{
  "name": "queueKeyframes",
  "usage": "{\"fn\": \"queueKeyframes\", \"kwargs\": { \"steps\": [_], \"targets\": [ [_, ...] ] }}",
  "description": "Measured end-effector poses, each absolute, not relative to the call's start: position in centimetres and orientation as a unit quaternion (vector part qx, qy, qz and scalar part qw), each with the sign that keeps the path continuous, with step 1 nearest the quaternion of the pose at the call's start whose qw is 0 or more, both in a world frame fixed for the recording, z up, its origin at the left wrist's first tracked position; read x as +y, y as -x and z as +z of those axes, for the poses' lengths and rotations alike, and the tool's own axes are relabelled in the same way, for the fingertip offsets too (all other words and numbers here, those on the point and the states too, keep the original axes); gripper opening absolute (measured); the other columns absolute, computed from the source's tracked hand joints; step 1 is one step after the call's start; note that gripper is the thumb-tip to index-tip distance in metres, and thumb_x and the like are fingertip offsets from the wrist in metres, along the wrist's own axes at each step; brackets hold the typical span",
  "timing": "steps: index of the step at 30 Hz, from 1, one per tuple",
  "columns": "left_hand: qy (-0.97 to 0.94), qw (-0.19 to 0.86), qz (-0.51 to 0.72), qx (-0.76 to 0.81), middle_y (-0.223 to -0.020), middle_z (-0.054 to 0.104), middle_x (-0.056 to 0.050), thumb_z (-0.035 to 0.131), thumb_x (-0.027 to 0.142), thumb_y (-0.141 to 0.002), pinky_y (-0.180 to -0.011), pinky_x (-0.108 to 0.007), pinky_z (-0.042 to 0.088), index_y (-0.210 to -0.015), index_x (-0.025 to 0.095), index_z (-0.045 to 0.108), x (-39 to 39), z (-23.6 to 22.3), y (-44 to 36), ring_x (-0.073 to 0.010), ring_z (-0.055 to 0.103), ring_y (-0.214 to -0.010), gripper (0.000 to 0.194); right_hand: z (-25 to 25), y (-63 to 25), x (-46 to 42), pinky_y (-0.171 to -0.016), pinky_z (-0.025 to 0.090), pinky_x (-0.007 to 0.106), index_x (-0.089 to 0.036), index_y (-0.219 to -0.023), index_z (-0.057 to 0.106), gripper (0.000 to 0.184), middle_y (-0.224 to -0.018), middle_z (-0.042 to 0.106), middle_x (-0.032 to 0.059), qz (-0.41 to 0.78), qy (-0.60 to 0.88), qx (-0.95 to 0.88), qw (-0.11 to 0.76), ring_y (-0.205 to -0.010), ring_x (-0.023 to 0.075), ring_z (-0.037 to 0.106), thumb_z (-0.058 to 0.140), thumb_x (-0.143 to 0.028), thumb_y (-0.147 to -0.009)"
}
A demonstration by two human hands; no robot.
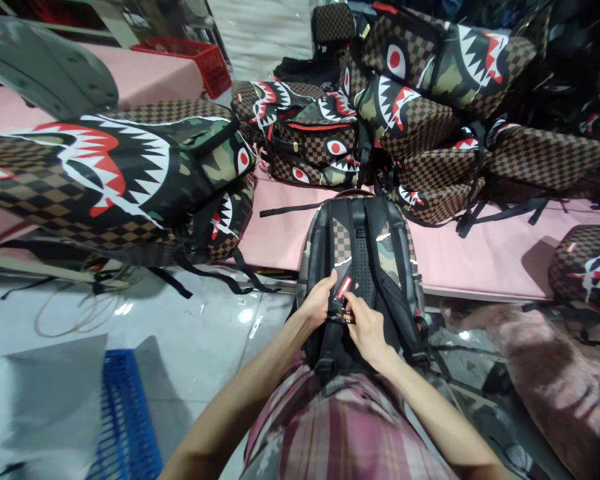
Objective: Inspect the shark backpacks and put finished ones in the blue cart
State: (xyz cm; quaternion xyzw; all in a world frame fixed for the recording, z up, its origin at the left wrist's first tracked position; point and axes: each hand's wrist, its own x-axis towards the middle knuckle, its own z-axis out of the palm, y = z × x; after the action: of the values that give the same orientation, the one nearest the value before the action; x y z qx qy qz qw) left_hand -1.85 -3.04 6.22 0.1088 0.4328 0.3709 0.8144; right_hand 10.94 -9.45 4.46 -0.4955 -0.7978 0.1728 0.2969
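A black backpack (360, 280) with chequered and camouflage panels leans at the pink table's edge against my body, its strap side up. My left hand (320, 303) is closed round the lower part of its left shoulder strap, with the thumb pointing up. Beside that thumb, a small red-and-white label (345, 287) lies on the strap. My right hand (365, 327) is closed just below the label, fingers curled round a small dark item (349, 317) with a ring-like shape, too small to name. Both hands almost meet over the strap.
Several shark-mouth backpacks (430, 120) are heaped behind on the pink table (280, 230). A large one (115, 173) lies left, its straps hanging over the edge. A red basket (213, 70) is behind, a blue crate (125, 413) on the floor. At right, another person's patterned clothing (545, 353) shows.
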Motion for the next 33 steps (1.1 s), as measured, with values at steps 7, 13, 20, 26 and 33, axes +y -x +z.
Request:
{"fn": "queueKeyframes", "kwargs": {
  "steps": [7, 13, 20, 26, 33],
  "targets": [
    [-0.119, 0.777, 0.468, 0.403, -0.056, 0.062, -0.001, 0.066, 0.039, -0.075, -0.054, -0.021, 0.049, -0.070, 0.010, 0.062, -3.5, 5.9, 1.0, -0.0107, 0.058, -0.050, 0.030, 4.8, -11.0, -6.1, -0.054, 0.038, 0.022, -0.018, -0.083, 0.061, 0.025, -0.081, 0.061, 0.0043, 0.152, 0.530, -0.770, 0.321, -0.064, 0.0133, 0.056, 0.040, -0.005, -0.076],
    [-0.149, 0.783, 0.430, 0.424, -0.068, 0.068, -0.010, 0.065, 0.037, -0.076, -0.064, -0.032, 0.053, -0.079, 0.007, 0.064, -3.7, 6.0, 1.8, -0.0196, 0.065, -0.063, 0.030, 6.4, -15.7, -0.4, -0.060, 0.041, 0.025, -0.015, -0.073, 0.058, 0.022, -0.065, 0.059, 0.0010, 0.259, 0.645, -0.526, 0.490, -0.062, 0.0144, 0.053, 0.049, -0.034, -0.079],
    [-0.267, 0.592, 0.507, 0.566, -0.096, 0.066, -0.009, 0.060, 0.040, -0.077, -0.084, -0.034, 0.048, -0.097, 0.012, 0.061, -4.3, 4.1, 3.1, -0.0197, 0.062, -0.088, 0.034, 4.7, -31.2, -4.8, -0.067, 0.045, 0.031, -0.018, -0.080, 0.069, 0.031, -0.085, 0.069, 0.0070, 0.206, 0.753, -0.526, 0.339, -0.077, 0.0230, 0.061, 0.057, -0.044, -0.068],
    [-0.545, 0.296, 0.526, 0.582, -0.107, 0.059, -0.006, 0.052, 0.024, -0.082, -0.096, -0.033, 0.041, -0.096, 0.019, 0.062, -5.8, 6.6, 0.1, -0.0176, 0.054, -0.104, 0.018, 2.1, -35.8, -10.7, -0.079, 0.046, 0.039, -0.019, -0.088, 0.069, 0.031, -0.103, 0.066, 0.0101, 0.184, 0.794, -0.505, 0.283, -0.090, 0.0267, 0.061, 0.060, -0.033, -0.062],
    [-0.581, 0.392, 0.436, 0.565, -0.091, 0.057, -0.004, 0.057, 0.019, -0.079, -0.067, -0.024, 0.049, -0.090, 0.017, 0.062, -2.8, 4.5, -6.4, -0.0116, 0.059, -0.074, 0.012, 3.8, -29.4, -5.8, -0.084, 0.048, 0.038, -0.014, -0.097, 0.067, 0.039, -0.093, 0.071, 0.0092, 0.343, 0.699, -0.483, 0.402, -0.088, 0.0242, 0.065, 0.062, -0.043, -0.071]
  ]
}}
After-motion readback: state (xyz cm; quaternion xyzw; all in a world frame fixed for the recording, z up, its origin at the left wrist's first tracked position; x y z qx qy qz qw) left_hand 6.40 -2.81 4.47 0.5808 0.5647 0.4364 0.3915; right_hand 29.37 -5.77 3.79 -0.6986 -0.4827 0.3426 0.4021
